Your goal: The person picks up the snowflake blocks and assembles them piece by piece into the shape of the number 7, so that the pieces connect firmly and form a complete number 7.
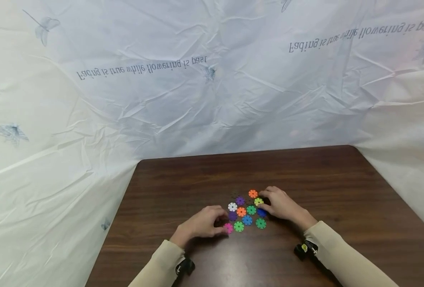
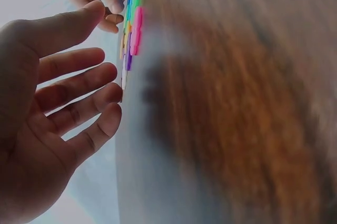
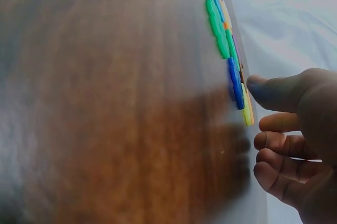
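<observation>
Several flat, notched plastic discs lie in a loose cluster on the brown table, among them a white disc point(image 1: 232, 207), a light green disc point(image 1: 238, 227) and a lighter blue disc point(image 1: 247, 220). At the cluster's left side is my left hand point(image 1: 205, 222), fingers spread and relaxed, thumb tip close by the pink disc point(image 1: 228, 228). On the opposite side my right hand point(image 1: 280, 203) has its loosely bent fingers around the yellow disc point(image 1: 258, 202) and the dark blue disc point(image 1: 262, 213). In both wrist views the palms face the discs with nothing held.
The wood-grain table point(image 1: 183, 175) reaches back to a wrinkled white sheet point(image 1: 212, 99) with printed words. Black wrist cameras hang under both sleeves. An orange disc point(image 1: 253, 193) and a green disc point(image 1: 260, 223) lie at the cluster's back and front.
</observation>
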The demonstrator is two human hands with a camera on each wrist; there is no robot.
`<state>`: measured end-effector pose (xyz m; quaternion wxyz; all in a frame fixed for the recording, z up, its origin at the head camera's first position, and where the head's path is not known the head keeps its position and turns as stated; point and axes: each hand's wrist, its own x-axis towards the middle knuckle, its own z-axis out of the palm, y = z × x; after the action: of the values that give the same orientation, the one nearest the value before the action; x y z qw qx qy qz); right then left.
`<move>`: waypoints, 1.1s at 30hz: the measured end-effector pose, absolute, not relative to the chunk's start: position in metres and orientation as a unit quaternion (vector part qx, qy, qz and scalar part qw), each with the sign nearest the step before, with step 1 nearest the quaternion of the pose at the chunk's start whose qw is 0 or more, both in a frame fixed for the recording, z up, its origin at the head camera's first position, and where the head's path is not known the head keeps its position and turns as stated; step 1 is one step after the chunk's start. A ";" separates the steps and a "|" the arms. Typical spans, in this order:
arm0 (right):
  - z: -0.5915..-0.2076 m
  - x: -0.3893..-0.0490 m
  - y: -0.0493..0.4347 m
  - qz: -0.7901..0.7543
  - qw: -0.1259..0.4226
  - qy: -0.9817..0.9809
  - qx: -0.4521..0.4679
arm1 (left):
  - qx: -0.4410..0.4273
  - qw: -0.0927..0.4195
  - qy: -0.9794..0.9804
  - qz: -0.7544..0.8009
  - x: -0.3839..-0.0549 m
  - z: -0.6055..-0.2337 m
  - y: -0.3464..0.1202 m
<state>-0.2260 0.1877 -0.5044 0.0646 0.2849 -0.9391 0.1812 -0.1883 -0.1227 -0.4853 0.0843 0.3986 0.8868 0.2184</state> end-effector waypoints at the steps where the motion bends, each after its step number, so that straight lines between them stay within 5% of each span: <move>1: -0.505 -0.226 0.188 0.183 0.064 -0.939 0.283 | 0.399 0.086 0.887 0.216 -0.188 -0.486 -0.122; 33: -0.504 -0.226 0.187 0.216 0.041 -0.934 0.282 | 0.399 0.061 0.903 0.144 -0.183 -0.489 -0.115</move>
<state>-0.2255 0.1872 -0.5039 0.0413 0.2825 -0.9337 0.2159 -0.1833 -0.1150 -0.4891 0.0605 0.3993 0.9034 0.1440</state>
